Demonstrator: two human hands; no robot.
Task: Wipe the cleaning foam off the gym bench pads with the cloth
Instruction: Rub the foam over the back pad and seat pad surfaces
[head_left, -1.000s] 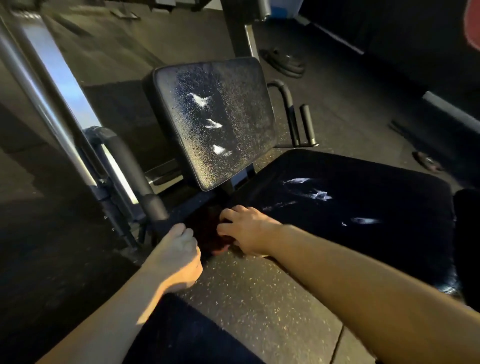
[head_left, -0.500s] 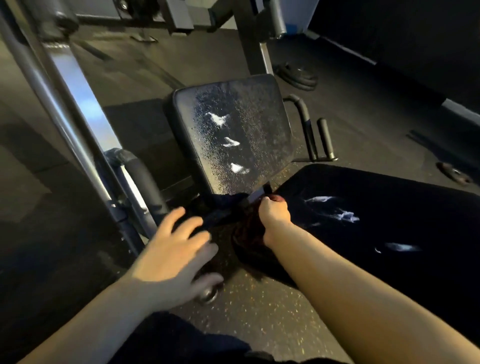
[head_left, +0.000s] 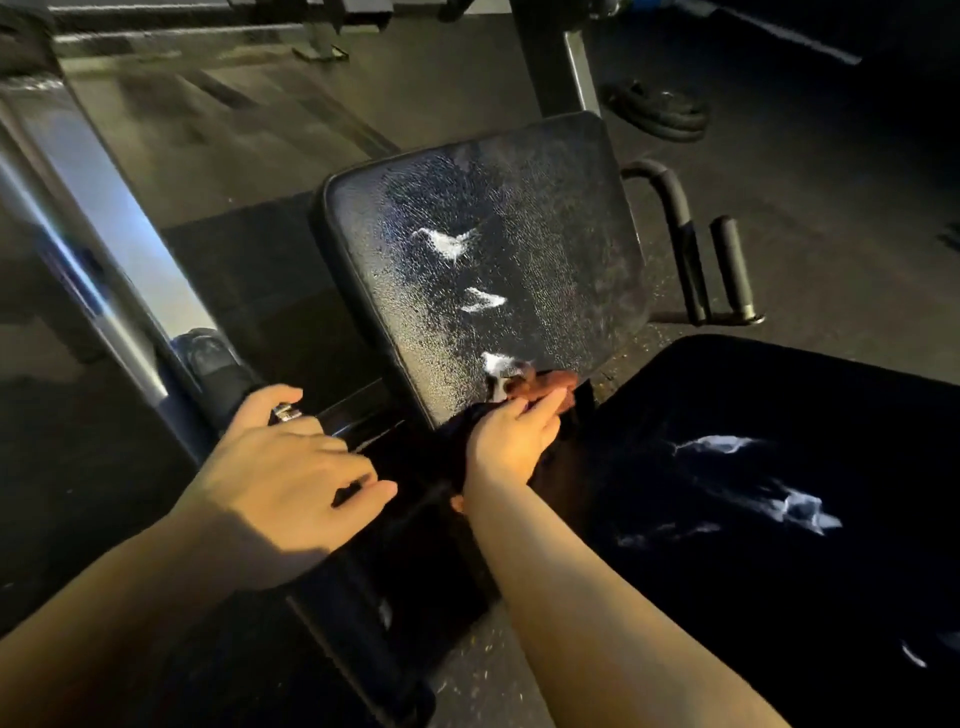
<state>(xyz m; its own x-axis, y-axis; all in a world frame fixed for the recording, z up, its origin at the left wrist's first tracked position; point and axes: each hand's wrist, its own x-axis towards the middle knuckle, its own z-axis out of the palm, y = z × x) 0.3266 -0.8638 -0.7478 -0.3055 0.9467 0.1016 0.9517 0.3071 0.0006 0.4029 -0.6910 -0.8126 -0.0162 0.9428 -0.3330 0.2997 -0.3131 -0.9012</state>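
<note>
The black back pad (head_left: 540, 218) stands tilted at the centre, speckled with spray and carrying three white foam blobs (head_left: 447, 243). My right hand (head_left: 511, 441) presses a dark reddish cloth (head_left: 550, 387) against the pad's lower edge, at the lowest foam blob. The black seat pad (head_left: 779, 395) lies to the right with white foam streaks (head_left: 800, 506) on it. My left hand (head_left: 283, 478) rests on the machine's black frame bar (head_left: 358, 421) to the left of the pad, fingers spread.
A shiny steel upright (head_left: 98, 249) runs diagonally along the left. Black padded handles (head_left: 727, 270) stick up behind the pad on the right. Weight plates (head_left: 657, 111) lie on the rubber floor (head_left: 249, 156) farther back.
My right hand has lifted the cloth from the floor by the seat up to the back pad's lower edge. My left hand has opened and moved onto the frame bar. The view has shifted closer.
</note>
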